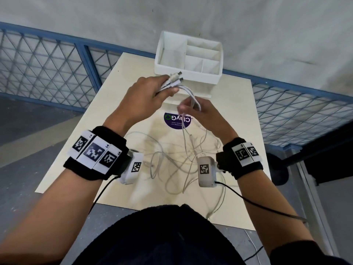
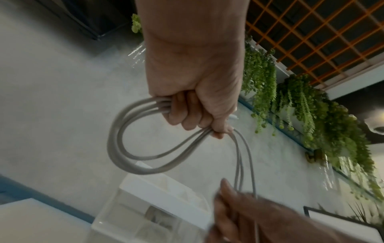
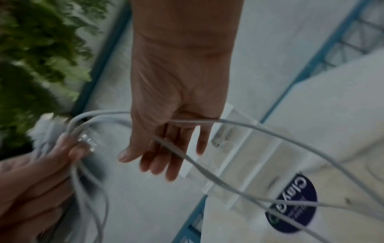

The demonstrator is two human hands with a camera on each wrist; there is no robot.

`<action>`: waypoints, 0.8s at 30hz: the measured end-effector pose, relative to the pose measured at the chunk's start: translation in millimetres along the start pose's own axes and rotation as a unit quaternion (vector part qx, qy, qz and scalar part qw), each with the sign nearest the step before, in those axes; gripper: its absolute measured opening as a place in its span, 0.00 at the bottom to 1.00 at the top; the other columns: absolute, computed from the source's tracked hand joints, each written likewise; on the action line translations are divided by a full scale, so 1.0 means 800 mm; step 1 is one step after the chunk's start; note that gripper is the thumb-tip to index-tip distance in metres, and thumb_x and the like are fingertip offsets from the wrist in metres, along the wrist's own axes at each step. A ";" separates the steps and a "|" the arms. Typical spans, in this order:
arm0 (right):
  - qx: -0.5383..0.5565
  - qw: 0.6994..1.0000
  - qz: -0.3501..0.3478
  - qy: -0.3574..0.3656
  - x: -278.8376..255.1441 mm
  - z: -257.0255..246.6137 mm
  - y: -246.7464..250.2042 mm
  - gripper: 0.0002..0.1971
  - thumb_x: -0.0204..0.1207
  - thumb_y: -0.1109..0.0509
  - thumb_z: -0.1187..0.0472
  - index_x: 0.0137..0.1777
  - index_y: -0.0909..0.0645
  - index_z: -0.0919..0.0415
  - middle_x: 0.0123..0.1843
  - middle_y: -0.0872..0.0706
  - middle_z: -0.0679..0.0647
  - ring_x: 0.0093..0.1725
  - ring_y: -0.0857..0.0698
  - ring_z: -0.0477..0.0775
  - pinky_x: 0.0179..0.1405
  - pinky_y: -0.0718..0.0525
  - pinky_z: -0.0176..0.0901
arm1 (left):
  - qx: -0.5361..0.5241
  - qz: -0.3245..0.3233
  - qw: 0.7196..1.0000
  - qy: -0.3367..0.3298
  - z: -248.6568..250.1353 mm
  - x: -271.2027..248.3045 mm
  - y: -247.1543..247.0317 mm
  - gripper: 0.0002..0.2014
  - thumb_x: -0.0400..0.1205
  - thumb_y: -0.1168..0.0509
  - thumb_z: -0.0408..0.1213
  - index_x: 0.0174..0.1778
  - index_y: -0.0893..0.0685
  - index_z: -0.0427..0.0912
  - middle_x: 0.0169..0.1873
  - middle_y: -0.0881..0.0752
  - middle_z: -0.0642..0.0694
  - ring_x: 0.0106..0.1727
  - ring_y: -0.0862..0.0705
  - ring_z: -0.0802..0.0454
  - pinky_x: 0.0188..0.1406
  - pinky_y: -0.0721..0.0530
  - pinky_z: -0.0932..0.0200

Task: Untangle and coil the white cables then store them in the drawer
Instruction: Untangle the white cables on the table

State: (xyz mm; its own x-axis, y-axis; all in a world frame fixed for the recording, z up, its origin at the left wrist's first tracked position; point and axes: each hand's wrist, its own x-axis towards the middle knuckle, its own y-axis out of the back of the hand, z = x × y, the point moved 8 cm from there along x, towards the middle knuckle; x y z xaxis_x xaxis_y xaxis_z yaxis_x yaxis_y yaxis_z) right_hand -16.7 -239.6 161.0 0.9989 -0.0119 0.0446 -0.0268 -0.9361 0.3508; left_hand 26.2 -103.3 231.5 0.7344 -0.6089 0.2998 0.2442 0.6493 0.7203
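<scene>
My left hand (image 1: pixel 164 87) is raised over the table and grips a small coil of white cables (image 2: pixel 116 148), whose plug ends (image 1: pixel 176 77) stick out past the fingers. From that bundle the cables (image 3: pixel 270 131) run down across my right hand (image 1: pixel 193 109), whose fingers (image 3: pixel 166 164) are nearly straight with strands passing over the palm. The rest of the cables lie in a loose tangle (image 1: pixel 181 159) on the table between my wrists. Behind my hands stands the white organiser (image 1: pixel 189 58), its clear drawer (image 3: pixel 234 164) pulled out toward me.
The cream table top (image 1: pixel 114 111) carries a round purple sticker (image 1: pixel 177 121). One cable end hangs off the near edge (image 1: pixel 215 209). A blue mesh fence (image 1: pixel 47 64) runs behind and beside the table. Green plants (image 2: pixel 301 106) hang on the wall.
</scene>
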 end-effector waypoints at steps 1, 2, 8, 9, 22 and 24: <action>0.015 1.000 0.004 -0.008 -0.002 0.004 0.000 0.10 0.78 0.32 0.63 0.42 0.20 0.72 0.36 0.17 0.62 0.34 0.20 0.51 0.43 0.21 0.30 | -0.001 0.013 1.000 0.006 -0.004 0.000 0.006 0.15 0.81 0.41 0.51 0.47 0.16 0.44 0.26 0.24 0.59 0.36 0.25 0.45 0.39 0.25 0.50; 0.017 1.000 0.004 -0.020 -0.006 0.013 0.003 0.14 0.79 0.32 0.62 0.35 0.22 0.72 0.29 0.21 0.59 0.29 0.25 0.52 0.38 0.24 0.31 | 0.004 0.029 0.999 0.014 -0.009 -0.001 0.015 0.16 0.81 0.41 0.52 0.47 0.16 0.43 0.26 0.24 0.56 0.36 0.24 0.44 0.39 0.25 0.50; -0.023 0.987 0.086 -0.134 -0.047 0.101 0.063 0.24 0.77 0.30 0.52 0.20 0.34 0.52 0.24 0.41 0.51 0.20 0.37 0.43 0.37 0.24 0.50 | 0.061 0.145 0.986 0.055 -0.067 -0.014 0.080 0.18 0.84 0.41 0.47 0.48 0.15 0.35 0.41 0.12 0.32 0.44 0.16 0.36 0.42 0.24 0.49; -0.023 0.985 0.106 -0.135 -0.053 0.104 0.072 0.25 0.77 0.32 0.49 0.20 0.34 0.53 0.24 0.41 0.51 0.21 0.37 0.43 0.35 0.25 0.48 | 0.076 0.155 0.983 0.069 -0.078 -0.017 0.084 0.18 0.84 0.41 0.47 0.48 0.15 0.34 0.44 0.12 0.30 0.47 0.15 0.33 0.43 0.24 0.48; -0.154 0.985 0.003 -0.076 -0.008 0.006 0.040 0.24 0.84 0.44 0.48 0.25 0.40 0.52 0.21 0.37 0.42 0.23 0.39 0.43 0.25 0.39 0.32 | -0.092 -0.003 0.994 0.057 -0.042 -0.006 -0.039 0.29 0.73 0.26 0.47 0.70 0.26 0.56 0.43 0.17 0.50 0.33 0.33 0.65 0.37 0.27 0.69; -0.147 0.986 -0.037 -0.069 -0.002 -0.009 0.023 0.24 0.84 0.44 0.51 0.25 0.37 0.54 0.22 0.35 0.44 0.22 0.39 0.43 0.24 0.38 0.32 | -0.187 -0.073 0.979 0.032 -0.018 -0.002 -0.069 0.30 0.73 0.25 0.43 0.71 0.27 0.56 0.54 0.16 0.55 0.37 0.30 0.76 0.47 0.26 0.77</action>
State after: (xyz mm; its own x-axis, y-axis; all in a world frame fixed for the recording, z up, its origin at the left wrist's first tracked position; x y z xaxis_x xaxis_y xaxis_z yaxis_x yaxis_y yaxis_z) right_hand -19.2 -254.2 174.5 0.9935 -0.0138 -0.1127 0.0577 -0.7935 0.6058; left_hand 21.0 -131.4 182.4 0.7093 -0.6861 0.1617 0.5563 0.6857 0.4694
